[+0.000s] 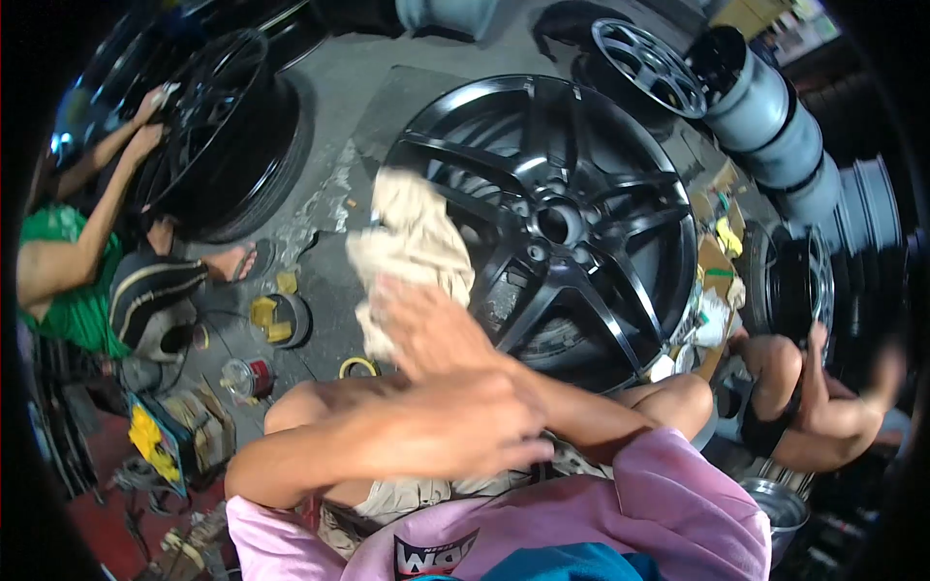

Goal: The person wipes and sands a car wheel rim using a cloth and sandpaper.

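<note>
A large black five-spoke wheel rim [559, 225] lies flat in front of me. Left of its hub, a crumpled beige cloth [417, 228] hangs over the rim's left edge. My right hand [426, 324] reaches across to the left and grips the lower part of this cloth; it is slightly blurred. My left hand [484, 421] crosses over my right forearm, smeared by motion, with its fingers apart and nothing visible in them.
At the left, a person in green [73, 281] handles another black wheel [218, 136]. Another person's arm and legs [823, 407] show at the right. Stacked rims [775, 126] stand upper right. A tape roll [357, 368], cans [247, 378] and boxed scraps [712, 310] surround me.
</note>
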Action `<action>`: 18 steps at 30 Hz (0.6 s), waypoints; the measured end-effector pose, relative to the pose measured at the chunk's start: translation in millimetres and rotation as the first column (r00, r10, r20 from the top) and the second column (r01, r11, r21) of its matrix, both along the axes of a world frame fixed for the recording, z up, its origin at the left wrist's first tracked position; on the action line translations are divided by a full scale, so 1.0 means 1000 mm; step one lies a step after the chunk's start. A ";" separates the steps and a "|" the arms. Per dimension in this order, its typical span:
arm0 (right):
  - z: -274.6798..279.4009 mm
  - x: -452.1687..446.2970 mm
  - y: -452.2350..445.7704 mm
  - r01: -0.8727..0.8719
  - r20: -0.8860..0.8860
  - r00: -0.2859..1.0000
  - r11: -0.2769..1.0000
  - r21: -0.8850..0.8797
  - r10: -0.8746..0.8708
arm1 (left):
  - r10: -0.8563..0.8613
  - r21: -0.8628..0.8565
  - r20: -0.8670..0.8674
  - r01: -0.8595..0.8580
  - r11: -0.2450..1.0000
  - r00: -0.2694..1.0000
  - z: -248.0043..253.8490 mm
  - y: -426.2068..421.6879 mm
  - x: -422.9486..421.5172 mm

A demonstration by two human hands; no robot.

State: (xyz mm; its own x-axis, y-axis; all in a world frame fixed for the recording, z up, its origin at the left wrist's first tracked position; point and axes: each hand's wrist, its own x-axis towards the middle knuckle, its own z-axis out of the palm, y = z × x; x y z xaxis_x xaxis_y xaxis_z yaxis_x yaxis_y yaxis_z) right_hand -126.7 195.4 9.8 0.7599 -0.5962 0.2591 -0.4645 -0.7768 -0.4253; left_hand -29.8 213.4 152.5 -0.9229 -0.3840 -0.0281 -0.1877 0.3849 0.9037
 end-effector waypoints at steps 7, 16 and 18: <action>0.030 -0.065 0.082 0.121 0.213 0.966 0.984 0.130 -0.147 | 0.823 -0.216 -0.042 -0.810 0.546 0.566 -0.064 -0.178 0.055; 0.027 -0.165 0.096 0.390 0.216 0.873 0.892 0.230 -0.437 | 0.891 -0.291 0.117 -0.843 0.453 0.439 -0.152 -0.336 0.042; 0.026 -0.164 0.094 0.425 0.180 0.858 0.862 0.277 -0.481 | 0.886 -0.292 0.106 -0.838 0.462 0.451 -0.155 -0.346 0.031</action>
State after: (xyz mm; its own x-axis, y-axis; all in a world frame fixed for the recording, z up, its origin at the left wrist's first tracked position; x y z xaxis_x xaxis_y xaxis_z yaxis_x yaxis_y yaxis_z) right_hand -290.8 289.8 35.9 0.3245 -0.9209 0.2158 -0.6060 -0.3776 -0.7001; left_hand 0.7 -132.6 -2.8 -0.0862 -0.9962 -0.0120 -0.6851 0.0505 0.7267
